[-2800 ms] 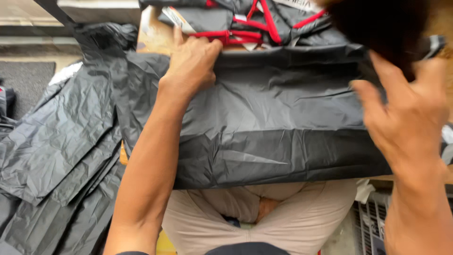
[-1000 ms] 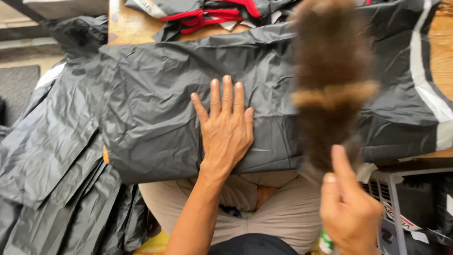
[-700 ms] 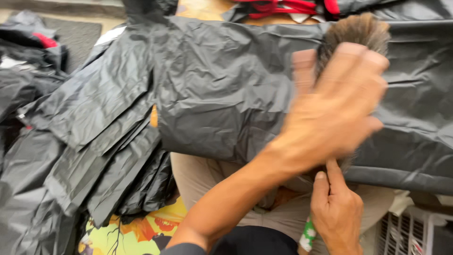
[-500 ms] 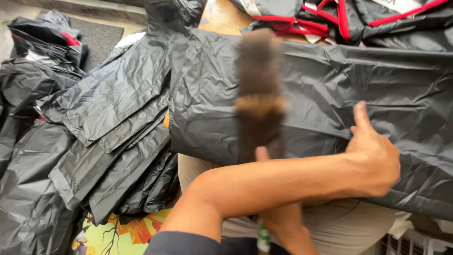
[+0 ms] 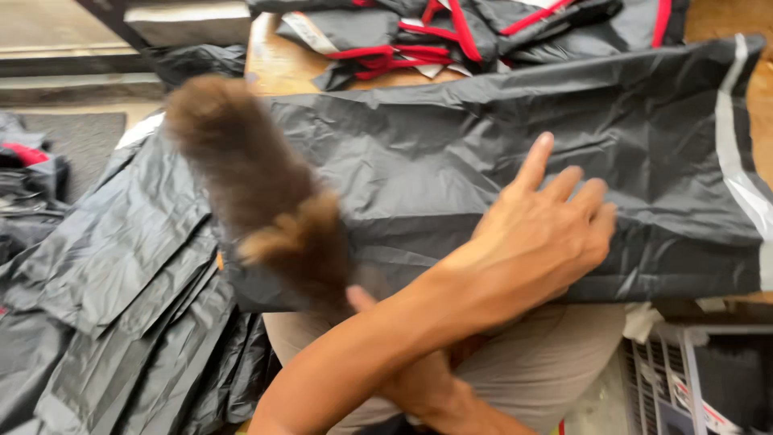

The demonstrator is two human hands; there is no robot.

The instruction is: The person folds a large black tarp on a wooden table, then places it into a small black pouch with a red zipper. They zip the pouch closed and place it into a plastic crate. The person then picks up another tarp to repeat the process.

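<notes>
While we press our left hand (image 5: 538,234) flat, fingers spread, on the black garment (image 5: 483,177) lying across the near edge of the worktop (image 5: 278,68), our right hand (image 5: 419,379) sits beneath the crossed left forearm, closed round the handle of a brown fur duster (image 5: 258,201), whose blurred head lies over the garment's left end. The garment looks smoothed and laid out lengthwise, with a grey reflective stripe (image 5: 737,153) near its right end, so we judge the laying-out done and the brushing midway; whether the right end has been brushed we cannot tell.

At the far edge of the worktop lies a heap of black garments with red trim (image 5: 451,32), which look unsorted. A small white tag shows among them at the heap's left side, too small to make out. Off the left edge, flat black pieces (image 5: 121,274) hang and stack in overlapping layers down toward the floor, seemingly finished ones. Below the near right corner stands a white wire basket (image 5: 692,379) with a pale label strip on its rim, partly cut off.
</notes>
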